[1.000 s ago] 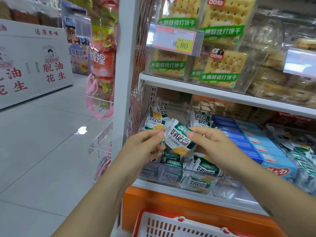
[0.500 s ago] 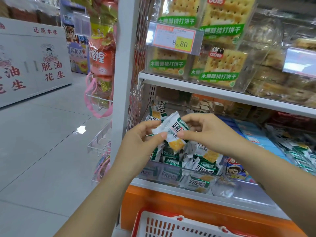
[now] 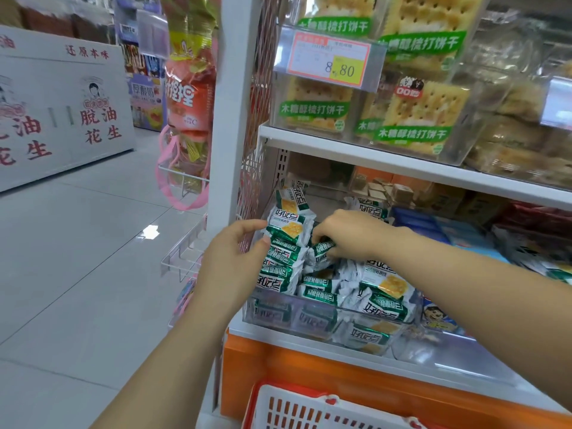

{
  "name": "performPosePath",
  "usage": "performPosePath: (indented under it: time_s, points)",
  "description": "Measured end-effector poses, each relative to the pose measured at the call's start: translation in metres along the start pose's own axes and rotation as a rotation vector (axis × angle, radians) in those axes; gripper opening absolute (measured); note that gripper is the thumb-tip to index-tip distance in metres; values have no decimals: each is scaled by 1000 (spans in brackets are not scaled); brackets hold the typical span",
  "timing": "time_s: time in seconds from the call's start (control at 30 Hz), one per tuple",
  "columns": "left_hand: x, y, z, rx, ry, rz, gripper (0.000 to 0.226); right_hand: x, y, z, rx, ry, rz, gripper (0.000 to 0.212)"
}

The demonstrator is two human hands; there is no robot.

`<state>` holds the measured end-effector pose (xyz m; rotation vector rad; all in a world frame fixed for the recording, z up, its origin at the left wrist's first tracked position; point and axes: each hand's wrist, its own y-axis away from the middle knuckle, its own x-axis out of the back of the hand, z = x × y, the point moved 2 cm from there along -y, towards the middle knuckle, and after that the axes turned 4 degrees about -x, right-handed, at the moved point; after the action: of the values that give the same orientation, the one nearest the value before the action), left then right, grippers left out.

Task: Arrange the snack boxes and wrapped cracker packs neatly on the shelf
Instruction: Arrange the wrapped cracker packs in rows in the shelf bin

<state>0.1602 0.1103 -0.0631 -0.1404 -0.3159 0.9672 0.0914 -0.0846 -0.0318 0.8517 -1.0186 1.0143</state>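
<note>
Several green-and-white wrapped cracker packs (image 3: pixel 380 289) fill a clear bin (image 3: pixel 312 314) at the left end of the lower shelf (image 3: pixel 433 357). One cracker pack (image 3: pixel 289 229) stands at the top of a row along the bin's left side. My left hand (image 3: pixel 235 258) holds that row, thumb and fingertips against the pack's left edge. My right hand (image 3: pixel 349 233) reaches down into the bin and pinches another pack (image 3: pixel 322 250) just right of the row. Blue snack boxes (image 3: pixel 458 233) lie in a row to the right of the bin.
A white shelf post (image 3: pixel 238 97) and red wire mesh stand close on the left. The upper shelf (image 3: pixel 402 168) carries clear cracker boxes and a price tag (image 3: pixel 331 61). A red-and-white basket (image 3: pixel 309 407) sits below. Hanging snack bags (image 3: pixel 188 97) and open tiled aisle lie to the left.
The pack I held up between both hands has gone down onto the row at the bin's left side. My right hand has let go of it and dropped into the bin.
</note>
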Motion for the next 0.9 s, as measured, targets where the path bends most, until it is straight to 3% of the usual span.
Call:
performPosePath:
  time_s: [0.1,0.23,0.3,0.43,0.5,0.73,0.9]
  points:
    - [-2,0,-3,39,-11,-27,26,-8,-15,0,-37,-80,-99,20]
    - [-3,-1,-8,73,-14,-51,26,-15,-26,4,-74,-150,-225,41]
    - [-4,-1,-9,81,-10,-52,26,-18,-30,5,-77,-164,-261,34]
    - [-4,-2,-9,75,-2,-45,26,-22,-29,2,-81,-206,-320,43]
    - [-4,-2,-9,82,-6,-45,25,-29,-28,1,-94,-217,-351,34]
    - [-4,-1,-11,91,10,-57,23,-32,-26,2,-36,-288,-498,42]
    - [-3,-1,-11,86,24,-59,25,-12,-34,12,-40,-214,-285,35]
